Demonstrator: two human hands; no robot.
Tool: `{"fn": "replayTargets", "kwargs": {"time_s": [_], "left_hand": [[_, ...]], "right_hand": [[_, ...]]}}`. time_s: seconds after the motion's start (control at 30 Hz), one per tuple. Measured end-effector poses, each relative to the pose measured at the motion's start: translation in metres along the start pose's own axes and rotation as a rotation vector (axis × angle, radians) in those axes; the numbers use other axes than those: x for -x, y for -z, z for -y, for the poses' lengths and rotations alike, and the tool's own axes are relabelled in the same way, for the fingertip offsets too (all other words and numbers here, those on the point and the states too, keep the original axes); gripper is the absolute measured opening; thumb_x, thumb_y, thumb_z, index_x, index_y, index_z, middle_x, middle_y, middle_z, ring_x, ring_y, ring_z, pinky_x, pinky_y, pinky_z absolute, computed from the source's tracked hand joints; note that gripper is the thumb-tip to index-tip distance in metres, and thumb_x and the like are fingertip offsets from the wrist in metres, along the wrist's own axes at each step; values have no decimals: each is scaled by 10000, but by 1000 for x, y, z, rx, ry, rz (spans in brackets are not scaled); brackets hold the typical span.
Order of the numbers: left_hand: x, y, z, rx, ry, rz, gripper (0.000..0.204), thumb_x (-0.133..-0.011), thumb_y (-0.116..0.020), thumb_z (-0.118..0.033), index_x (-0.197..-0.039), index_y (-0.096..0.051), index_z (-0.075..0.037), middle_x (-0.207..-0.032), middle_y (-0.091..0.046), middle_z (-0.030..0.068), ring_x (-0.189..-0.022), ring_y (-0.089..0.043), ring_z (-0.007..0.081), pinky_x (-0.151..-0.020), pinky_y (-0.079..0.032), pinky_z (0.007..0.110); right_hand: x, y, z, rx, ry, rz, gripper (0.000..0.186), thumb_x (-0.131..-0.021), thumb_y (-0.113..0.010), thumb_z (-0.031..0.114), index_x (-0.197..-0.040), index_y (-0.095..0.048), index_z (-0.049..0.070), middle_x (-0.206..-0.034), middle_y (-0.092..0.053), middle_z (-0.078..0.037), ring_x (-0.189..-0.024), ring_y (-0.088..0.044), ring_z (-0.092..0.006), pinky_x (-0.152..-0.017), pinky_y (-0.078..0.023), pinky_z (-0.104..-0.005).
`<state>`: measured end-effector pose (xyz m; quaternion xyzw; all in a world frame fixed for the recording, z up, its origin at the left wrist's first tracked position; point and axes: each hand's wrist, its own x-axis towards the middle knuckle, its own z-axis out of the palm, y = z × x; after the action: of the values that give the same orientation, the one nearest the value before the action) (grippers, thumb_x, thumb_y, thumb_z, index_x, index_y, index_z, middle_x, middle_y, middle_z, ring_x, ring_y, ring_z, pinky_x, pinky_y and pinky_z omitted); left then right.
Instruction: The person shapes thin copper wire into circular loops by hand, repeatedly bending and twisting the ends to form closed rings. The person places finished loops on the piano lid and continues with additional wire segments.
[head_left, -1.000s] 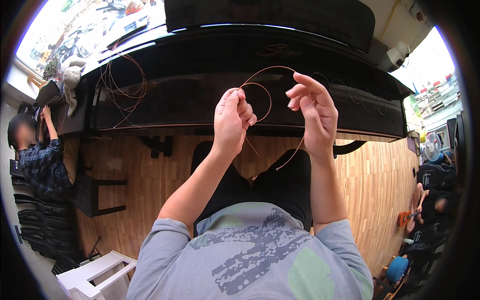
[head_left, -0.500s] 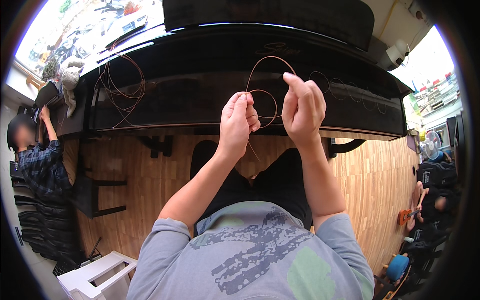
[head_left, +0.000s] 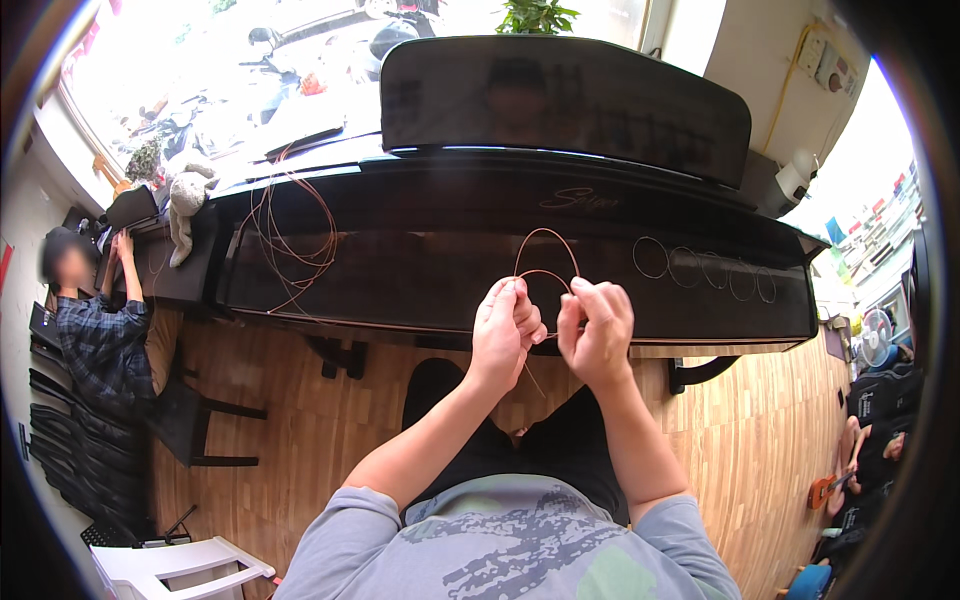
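A thin copper-coloured wire (head_left: 546, 229) is bent into two loops, one inside the other, in front of the black piano. My left hand (head_left: 505, 335) is closed, pinching the loops where they meet at their left side. Below that hand, a thin tail of the wire hangs down. My right hand (head_left: 598, 332) is closed at the right side of the loops, its thumb and forefinger at the wire. The fingers hide part of the lower loop.
Loose copper-coloured coils (head_left: 290, 235) lie on the piano (head_left: 440, 270) at left. Several thin wire rings (head_left: 685, 267) lie in a row at right. A grey plush toy (head_left: 187, 200) is beyond the coils. Another person (head_left: 95, 320) sits at far left by a black stool (head_left: 215, 425).
My right hand has come in from the right and closed at the wire loop. The upper loop is narrower. The view has tilted up, showing more of the piano and window.
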<state>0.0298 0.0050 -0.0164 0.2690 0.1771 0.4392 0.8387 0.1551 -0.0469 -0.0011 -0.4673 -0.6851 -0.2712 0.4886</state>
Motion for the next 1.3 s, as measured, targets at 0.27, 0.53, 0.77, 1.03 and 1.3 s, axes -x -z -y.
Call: {"fn": "replayTargets", "kwargs": {"time_s": [0.27,0.53,0.77,1.03,1.3], "left_hand": [[2,-10,-17,277,79,-8,212,-1020,-336,-183,-837,-429,-133,-592,-260,-58,-501,-258,70,-487,-298,244],[0,-11,-15,368,47,11,199,-1019,-343,-180,-849,-430,-126,-582,-252,-52,-491,-246,74,-456,-283,247],[6,-17,-18,228,-9,-4,202,-1016,-319,-162,-849,-425,-120,-591,-259,-47,-493,-257,76,-449,-298,247],[4,-13,-18,215,-26,-1,208,-1014,-317,-160,-842,-430,-129,-594,-259,-51,-496,-256,72,-468,-293,243],[1,-11,-27,187,-41,-23,211,-1018,-337,-161,-836,-440,-131,-596,-255,-57,-501,-250,64,-473,-287,239]], "right_hand": [[25,-11,24,-413,-560,-91,446,-876,-619,10,-1285,-442,-6,-786,-544,-50,-680,-498,-118,-654,-405,-252],[24,-5,19,-969,-1041,189,251,-988,-526,144,-1187,-557,-6,-894,-606,-16,-826,-542,-62,-777,-433,-208],[22,3,21,-1003,-1068,279,246,-1023,-464,225,-886,-514,27,-819,-667,-56,-781,-616,-95,-729,-488,-239],[14,16,24,-1036,-1198,367,216,-1009,-500,228,-902,-501,40,-623,-507,31,-502,-478,-49,-484,-389,-201],[14,36,3,-1231,-1266,235,172,-979,-524,144,-834,-529,52,-575,-392,63,-465,-356,-30,-451,-303,-195]]}}
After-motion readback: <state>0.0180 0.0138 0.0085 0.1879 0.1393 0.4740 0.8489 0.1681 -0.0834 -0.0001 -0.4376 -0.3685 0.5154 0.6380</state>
